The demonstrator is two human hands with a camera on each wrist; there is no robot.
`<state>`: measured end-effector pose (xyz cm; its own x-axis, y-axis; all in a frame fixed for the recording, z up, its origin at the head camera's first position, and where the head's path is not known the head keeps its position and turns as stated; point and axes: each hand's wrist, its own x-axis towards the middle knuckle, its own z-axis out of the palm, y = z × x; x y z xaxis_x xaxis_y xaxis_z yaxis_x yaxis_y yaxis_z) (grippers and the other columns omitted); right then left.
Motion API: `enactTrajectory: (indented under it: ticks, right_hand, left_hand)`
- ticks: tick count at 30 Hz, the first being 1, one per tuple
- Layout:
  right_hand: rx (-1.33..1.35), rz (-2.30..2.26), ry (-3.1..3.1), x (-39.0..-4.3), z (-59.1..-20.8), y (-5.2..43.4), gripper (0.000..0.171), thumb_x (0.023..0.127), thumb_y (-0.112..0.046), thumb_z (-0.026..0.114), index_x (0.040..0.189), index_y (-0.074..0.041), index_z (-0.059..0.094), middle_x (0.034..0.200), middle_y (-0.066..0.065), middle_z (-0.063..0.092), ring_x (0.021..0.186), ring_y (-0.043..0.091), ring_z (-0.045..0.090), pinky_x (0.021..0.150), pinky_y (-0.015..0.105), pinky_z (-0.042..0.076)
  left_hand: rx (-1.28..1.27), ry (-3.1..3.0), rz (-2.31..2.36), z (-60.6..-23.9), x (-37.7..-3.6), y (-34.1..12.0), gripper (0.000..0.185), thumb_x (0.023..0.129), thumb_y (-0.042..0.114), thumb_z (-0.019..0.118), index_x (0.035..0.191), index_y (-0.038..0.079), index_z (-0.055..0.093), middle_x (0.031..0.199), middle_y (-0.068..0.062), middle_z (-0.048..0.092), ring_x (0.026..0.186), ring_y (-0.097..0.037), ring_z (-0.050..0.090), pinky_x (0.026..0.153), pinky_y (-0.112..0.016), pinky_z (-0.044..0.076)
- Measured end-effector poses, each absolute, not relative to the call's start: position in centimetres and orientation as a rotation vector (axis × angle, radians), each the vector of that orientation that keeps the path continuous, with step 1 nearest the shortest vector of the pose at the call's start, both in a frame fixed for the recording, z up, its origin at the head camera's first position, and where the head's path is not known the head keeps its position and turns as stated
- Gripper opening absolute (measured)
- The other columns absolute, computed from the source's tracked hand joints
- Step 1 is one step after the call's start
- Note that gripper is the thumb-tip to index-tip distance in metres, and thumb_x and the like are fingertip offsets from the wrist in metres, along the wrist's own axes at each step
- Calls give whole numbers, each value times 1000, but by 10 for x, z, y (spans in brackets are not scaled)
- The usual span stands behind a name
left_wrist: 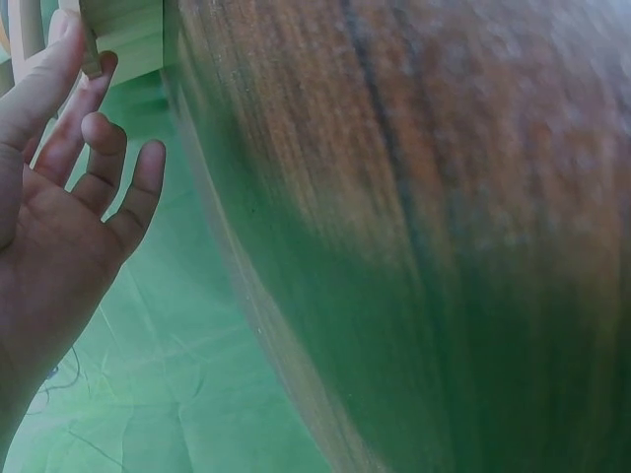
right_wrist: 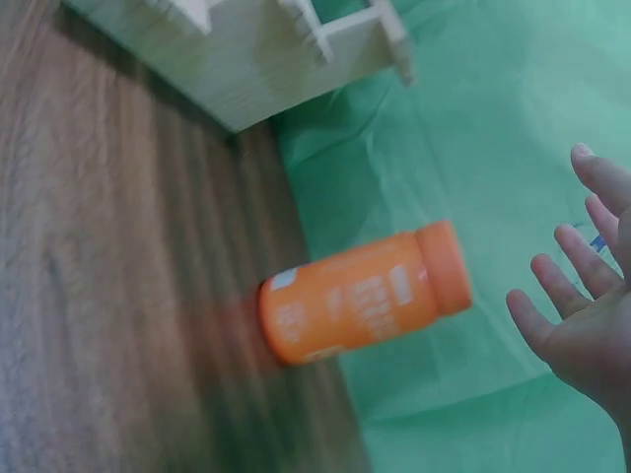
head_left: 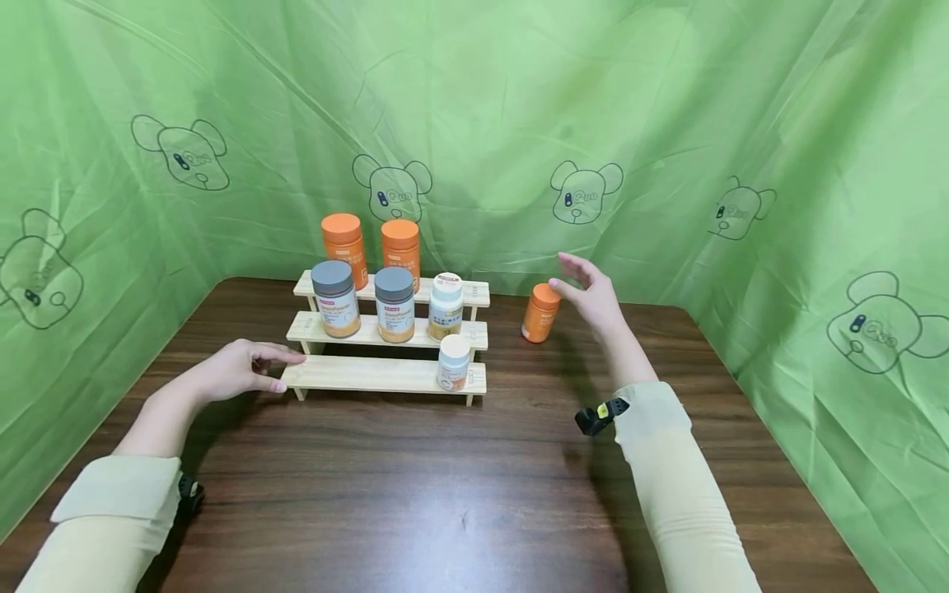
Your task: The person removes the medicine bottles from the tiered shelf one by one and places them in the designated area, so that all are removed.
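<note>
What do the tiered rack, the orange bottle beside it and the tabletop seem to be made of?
Tiered rack: probably unvarnished wood, matte; pale with faint grain.
Orange bottle: likely plastic, smooth; evenly coloured body and cap.
Tabletop: wood or wood-look laminate, glossy; dark streaked grain and a bright reflection.

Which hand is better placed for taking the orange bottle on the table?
Probably the right hand: it is open near the orange bottle, while the left hand holds the wooden rack farther away.

Glossy wood-grain table (head_left: 460, 494); wooden rack (head_left: 371, 373)
</note>
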<state>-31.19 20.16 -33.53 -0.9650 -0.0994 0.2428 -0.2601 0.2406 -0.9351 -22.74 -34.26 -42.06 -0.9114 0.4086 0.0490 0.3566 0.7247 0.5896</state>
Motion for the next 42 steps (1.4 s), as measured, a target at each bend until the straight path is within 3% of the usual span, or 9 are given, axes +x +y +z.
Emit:
enactTrajectory:
  ticks: [9, 21, 24, 29, 42]
  right_hand:
    - [415, 1820, -2360, -302, -306, 186, 58, 85, -14, 71, 137, -10, 48, 143, 10, 46, 132, 26, 40, 110, 42, 27]
    - [553, 1826, -2339, -313, -282, 158, 57, 84, -20, 72, 136, -20, 50, 141, -2, 49, 131, 21, 42, 108, 42, 31]
    - [594, 1839, -2339, -304, -268, 147, 57, 85, -17, 71, 137, -17, 49, 143, 1, 47, 132, 22, 41, 107, 41, 33]
    - [628, 1825, -2365, -294, -251, 130, 59, 85, -16, 70, 139, -13, 46, 143, 1, 47, 132, 22, 41, 106, 39, 34]
    - [744, 1811, -2355, -313, -263, 88, 58, 82, -23, 74, 135, -26, 51, 137, -9, 51, 128, 16, 45, 103, 38, 37]
  left_hand:
    - [635, 2842, 931, -419, -227, -341, 48, 72, 23, 81, 117, 15, 68, 119, -14, 64, 70, -7, 49, 65, -23, 41]
    - [645, 2841, 941, -419, -226, -342, 48, 72, 23, 81, 117, 14, 68, 118, -14, 64, 73, -8, 52, 66, -23, 42]
    - [640, 2847, 932, -420, -227, -343, 48, 71, 26, 82, 117, 15, 69, 119, -14, 64, 79, -11, 54, 68, -23, 43]
    - [626, 2847, 935, -420, -229, -343, 48, 71, 26, 82, 117, 16, 69, 120, -14, 64, 72, -7, 51, 67, -23, 42]
    - [635, 2834, 957, -421, -228, -342, 49, 72, 23, 81, 117, 13, 68, 118, -15, 64, 61, -5, 45, 63, -23, 40]
